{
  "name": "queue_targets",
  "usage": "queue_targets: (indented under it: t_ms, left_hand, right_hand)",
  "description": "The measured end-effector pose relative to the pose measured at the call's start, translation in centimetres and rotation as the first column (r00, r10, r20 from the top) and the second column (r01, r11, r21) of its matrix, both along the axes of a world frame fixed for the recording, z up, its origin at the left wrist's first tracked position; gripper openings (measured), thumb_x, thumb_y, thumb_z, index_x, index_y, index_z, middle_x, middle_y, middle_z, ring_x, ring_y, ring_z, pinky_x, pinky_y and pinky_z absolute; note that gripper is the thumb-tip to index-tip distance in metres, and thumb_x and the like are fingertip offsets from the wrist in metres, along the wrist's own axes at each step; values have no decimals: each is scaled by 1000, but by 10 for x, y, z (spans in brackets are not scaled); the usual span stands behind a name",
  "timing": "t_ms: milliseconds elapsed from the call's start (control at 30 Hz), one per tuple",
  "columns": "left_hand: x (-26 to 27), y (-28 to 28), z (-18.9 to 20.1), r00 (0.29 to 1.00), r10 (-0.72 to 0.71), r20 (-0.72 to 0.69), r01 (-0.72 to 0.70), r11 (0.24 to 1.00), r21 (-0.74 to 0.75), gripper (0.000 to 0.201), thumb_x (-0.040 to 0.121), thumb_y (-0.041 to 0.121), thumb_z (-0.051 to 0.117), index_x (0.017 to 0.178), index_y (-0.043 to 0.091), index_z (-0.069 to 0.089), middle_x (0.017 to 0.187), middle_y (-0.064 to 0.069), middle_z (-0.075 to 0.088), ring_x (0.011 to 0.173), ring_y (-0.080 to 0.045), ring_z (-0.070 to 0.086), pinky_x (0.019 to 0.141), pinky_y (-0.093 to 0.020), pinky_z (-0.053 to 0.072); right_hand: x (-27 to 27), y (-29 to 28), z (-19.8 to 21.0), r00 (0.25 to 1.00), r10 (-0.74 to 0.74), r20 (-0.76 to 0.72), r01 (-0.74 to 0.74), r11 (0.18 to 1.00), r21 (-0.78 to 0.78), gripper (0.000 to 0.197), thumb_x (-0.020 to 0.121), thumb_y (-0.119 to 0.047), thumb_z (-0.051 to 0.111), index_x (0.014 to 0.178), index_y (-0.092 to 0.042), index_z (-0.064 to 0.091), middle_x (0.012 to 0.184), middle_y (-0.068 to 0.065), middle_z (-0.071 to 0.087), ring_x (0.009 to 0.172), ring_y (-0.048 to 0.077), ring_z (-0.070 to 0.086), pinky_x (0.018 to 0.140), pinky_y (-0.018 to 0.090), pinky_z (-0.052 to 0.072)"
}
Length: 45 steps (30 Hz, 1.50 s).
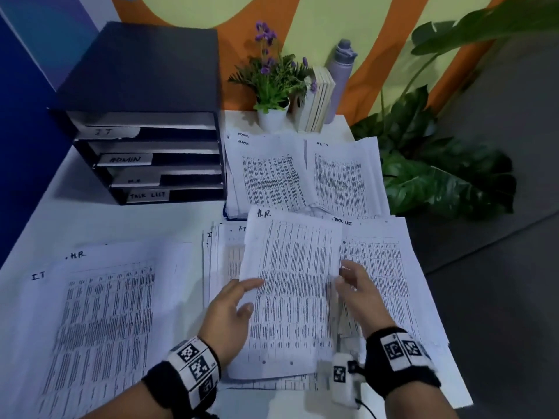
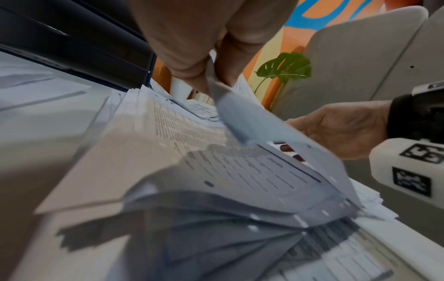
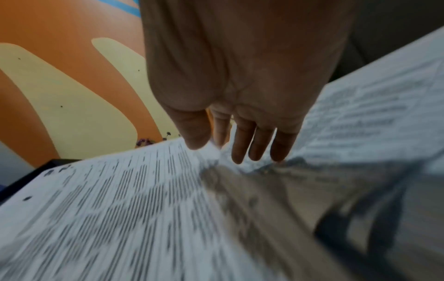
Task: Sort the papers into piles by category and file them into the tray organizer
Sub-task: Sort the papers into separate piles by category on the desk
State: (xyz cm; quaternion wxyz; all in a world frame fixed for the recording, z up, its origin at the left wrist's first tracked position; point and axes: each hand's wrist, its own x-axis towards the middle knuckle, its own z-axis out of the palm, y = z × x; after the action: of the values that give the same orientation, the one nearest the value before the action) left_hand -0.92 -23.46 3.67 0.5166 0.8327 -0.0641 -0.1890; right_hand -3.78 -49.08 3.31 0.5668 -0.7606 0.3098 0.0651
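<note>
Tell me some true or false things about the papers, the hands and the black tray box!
1. The sheet in the person's hands says H.R. at its top. True.
2. The tray organizer has only two labelled trays. False: four labels show, IT, ADMIN, one too blurred to read, and TASK LIST.
3. The left hand pinches the sheet's edge. True; the left wrist view shows it between thumb and fingers.
4. The right hand is curled into a fist. False: its fingers are fairly straight at the sheet's right edge.
5. The flower pot stands on top of the organizer. False: it stands on the table beside it.
</note>
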Motion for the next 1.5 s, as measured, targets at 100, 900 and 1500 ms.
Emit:
queue_targets:
  t_ms: [100,900,1500]
  left_hand:
    - [6,5,-2,995,95,3,-95,994,-53,55,93,2,56,115,52,53,130,27,50,128,2,43,103,-14,29]
    - [34,-4,-48,991,-52,-121,112,818,565,71,80,40,67,141,51,32,159,5,-16,147,-25,-9,115,-54,23]
    - [44,174,-58,873,486,-39,-339,662,669,78,89,36,59,153,21,18,161,-7,6,147,-28,10,118,-46,20]
  right_hand:
    - [3,17,-11,1000,11,-4,-10,991,133,47,91,-30,63,128,-50,41,126,5,55,112,22,58,101,45,47]
    - [125,-96,-7,944,-301,133,327,900,-288,55,86,10,37,131,-13,58,127,15,57,97,34,64,76,40,56]
    - [98,112,-10,926,368,82,-330,897,-293,31,96,-9,52,123,-18,63,126,1,50,116,17,55,102,30,46]
